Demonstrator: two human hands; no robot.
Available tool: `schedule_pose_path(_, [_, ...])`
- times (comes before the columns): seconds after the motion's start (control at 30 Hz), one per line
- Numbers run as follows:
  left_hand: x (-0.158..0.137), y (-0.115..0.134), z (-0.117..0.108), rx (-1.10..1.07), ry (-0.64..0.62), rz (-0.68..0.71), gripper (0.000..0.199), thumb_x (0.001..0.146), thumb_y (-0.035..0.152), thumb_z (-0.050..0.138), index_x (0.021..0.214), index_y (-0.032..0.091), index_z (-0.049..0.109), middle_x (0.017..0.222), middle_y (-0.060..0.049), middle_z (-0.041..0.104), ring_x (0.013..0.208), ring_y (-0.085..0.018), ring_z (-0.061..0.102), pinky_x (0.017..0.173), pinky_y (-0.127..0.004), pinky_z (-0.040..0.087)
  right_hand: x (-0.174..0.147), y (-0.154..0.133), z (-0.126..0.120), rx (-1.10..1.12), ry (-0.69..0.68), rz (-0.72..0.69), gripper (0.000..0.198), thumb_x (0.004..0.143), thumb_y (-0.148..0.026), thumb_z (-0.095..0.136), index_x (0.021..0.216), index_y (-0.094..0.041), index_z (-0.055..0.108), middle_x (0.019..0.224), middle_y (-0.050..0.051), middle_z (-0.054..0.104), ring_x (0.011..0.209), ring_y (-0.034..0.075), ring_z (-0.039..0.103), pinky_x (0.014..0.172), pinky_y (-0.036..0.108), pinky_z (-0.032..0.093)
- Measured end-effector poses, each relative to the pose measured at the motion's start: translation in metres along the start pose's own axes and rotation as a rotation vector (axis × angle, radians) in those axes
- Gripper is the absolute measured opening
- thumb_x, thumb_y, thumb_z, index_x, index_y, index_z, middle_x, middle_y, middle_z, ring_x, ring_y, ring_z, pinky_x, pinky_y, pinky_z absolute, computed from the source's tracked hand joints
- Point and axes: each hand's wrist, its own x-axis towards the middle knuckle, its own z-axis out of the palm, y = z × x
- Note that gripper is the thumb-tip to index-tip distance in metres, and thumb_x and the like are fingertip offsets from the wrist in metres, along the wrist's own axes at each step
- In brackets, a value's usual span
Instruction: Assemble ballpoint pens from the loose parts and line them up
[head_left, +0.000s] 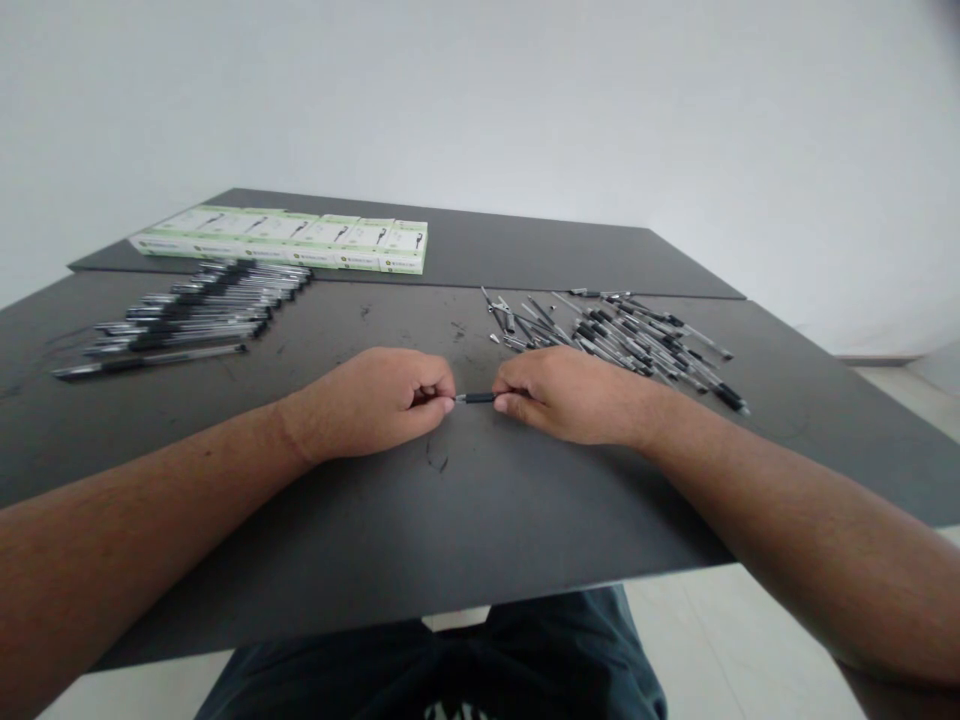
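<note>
Between my hands, above the middle of the dark table, lies a pen (478,398) held level, its black grip and pale tip section showing. My left hand (390,402) pinches the tip end with thumb and forefinger. The other end is closed in the fingers of my right hand (555,392), which hides the rest of the barrel. Just behind my right hand spreads a loose pile of pens and pen parts (637,340), pointing in mixed directions. Off to the left, many pens (195,310) lie side by side in a slanted row.
Green and white cartons (285,240) with pen pictures stand in a line at the back left. Dark scribbles mark the grey table (420,520). A seam crosses the tabletop behind the pens. A white wall (480,100) rises beyond it, and my legs are under the front edge.
</note>
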Motion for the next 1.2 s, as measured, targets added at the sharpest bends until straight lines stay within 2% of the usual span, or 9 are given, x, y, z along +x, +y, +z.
schedule_pose_path(0.17, [0.0009, 0.0019, -0.0007, 0.001, 0.002, -0.007, 0.019, 0.093, 0.034, 0.055, 0.091, 0.024, 0.071, 0.082, 0.001, 0.074, 0.076, -0.017, 0.068, 0.069, -0.029, 0.042, 0.0002, 0.0019, 0.0014, 0.052, 0.024, 0.024, 0.019, 0.102, -0.029, 0.060, 0.111, -0.018, 0.073, 0.097, 0.006, 0.077, 0.086, 0.019, 0.067, 0.077, 0.029, 0.043])
schedule_pose_path(0.27, [0.0010, 0.0021, -0.0006, -0.004, 0.003, -0.005, 0.019, 0.093, 0.034, 0.055, 0.091, 0.024, 0.071, 0.081, 0.001, 0.074, 0.075, -0.017, 0.068, 0.068, -0.029, 0.042, 0.0000, 0.0014, 0.0008, 0.059, 0.028, 0.063, 0.015, 0.097, -0.029, 0.067, 0.106, -0.018, 0.072, 0.091, 0.003, 0.075, 0.079, 0.017, 0.065, 0.071, 0.028, 0.041])
schedule_pose_path(0.37, [0.0009, 0.0017, -0.0008, 0.000, 0.001, -0.003, 0.019, 0.093, 0.034, 0.055, 0.091, 0.024, 0.071, 0.081, 0.001, 0.074, 0.075, -0.017, 0.068, 0.068, -0.029, 0.042, 0.0001, 0.0000, -0.0005, 0.013, -0.003, 0.020, 0.018, 0.103, -0.028, 0.058, 0.100, -0.017, 0.073, 0.093, 0.006, 0.076, 0.083, 0.019, 0.065, 0.074, 0.029, 0.041])
schedule_pose_path(0.6, [0.0014, 0.0009, -0.0007, 0.008, -0.001, 0.001, 0.018, 0.092, 0.034, 0.056, 0.092, 0.024, 0.071, 0.081, 0.000, 0.075, 0.076, -0.018, 0.069, 0.068, -0.029, 0.042, -0.0005, -0.0005, -0.0006, 0.064, 0.023, 0.073, 0.015, 0.097, -0.030, 0.067, 0.106, -0.018, 0.072, 0.090, 0.003, 0.075, 0.078, 0.017, 0.064, 0.071, 0.028, 0.040])
schedule_pose_path(0.77, [0.0010, 0.0007, -0.0006, 0.003, -0.002, -0.004, 0.018, 0.093, 0.034, 0.056, 0.091, 0.024, 0.071, 0.081, 0.000, 0.075, 0.075, -0.018, 0.068, 0.067, -0.029, 0.042, 0.0002, -0.0005, -0.0004, 0.028, -0.005, 0.004, 0.023, 0.105, -0.028, 0.054, 0.105, -0.017, 0.074, 0.097, 0.008, 0.076, 0.086, 0.019, 0.066, 0.078, 0.030, 0.042])
schedule_pose_path(0.87, [0.0010, 0.0008, -0.0005, -0.006, -0.001, -0.009, 0.018, 0.092, 0.034, 0.056, 0.091, 0.024, 0.071, 0.081, 0.001, 0.075, 0.075, -0.018, 0.068, 0.067, -0.029, 0.042, 0.0000, 0.0001, 0.0004, 0.077, 0.022, 0.049, 0.020, 0.100, -0.031, 0.063, 0.111, -0.017, 0.072, 0.094, 0.005, 0.076, 0.081, 0.018, 0.065, 0.073, 0.028, 0.041])
schedule_pose_path(0.97, [0.0011, 0.0008, -0.0005, -0.011, -0.004, -0.005, 0.019, 0.092, 0.034, 0.055, 0.091, 0.024, 0.071, 0.082, 0.000, 0.075, 0.076, -0.018, 0.068, 0.069, -0.029, 0.042, 0.0001, 0.0004, 0.0004, 0.054, 0.014, 0.055, 0.014, 0.099, -0.030, 0.065, 0.104, -0.018, 0.071, 0.089, 0.004, 0.074, 0.077, 0.017, 0.063, 0.070, 0.028, 0.039])
schedule_pose_path(1.07, [0.0013, 0.0010, -0.0006, -0.013, 0.000, 0.001, 0.018, 0.092, 0.034, 0.056, 0.091, 0.024, 0.071, 0.082, 0.001, 0.075, 0.076, -0.018, 0.068, 0.069, -0.029, 0.042, 0.0006, 0.0002, 0.0000, 0.015, -0.012, 0.004, 0.022, 0.105, -0.028, 0.054, 0.100, -0.017, 0.072, 0.094, 0.007, 0.075, 0.084, 0.019, 0.064, 0.076, 0.030, 0.041])
schedule_pose_path(1.2, [0.0015, 0.0015, -0.0007, -0.006, 0.002, 0.001, 0.018, 0.093, 0.034, 0.056, 0.091, 0.024, 0.071, 0.080, 0.001, 0.074, 0.074, -0.017, 0.067, 0.067, -0.029, 0.042, 0.0005, -0.0002, 0.0000, 0.066, 0.006, 0.036, 0.018, 0.102, -0.030, 0.061, 0.110, -0.018, 0.072, 0.096, 0.006, 0.076, 0.083, 0.019, 0.065, 0.075, 0.029, 0.042])
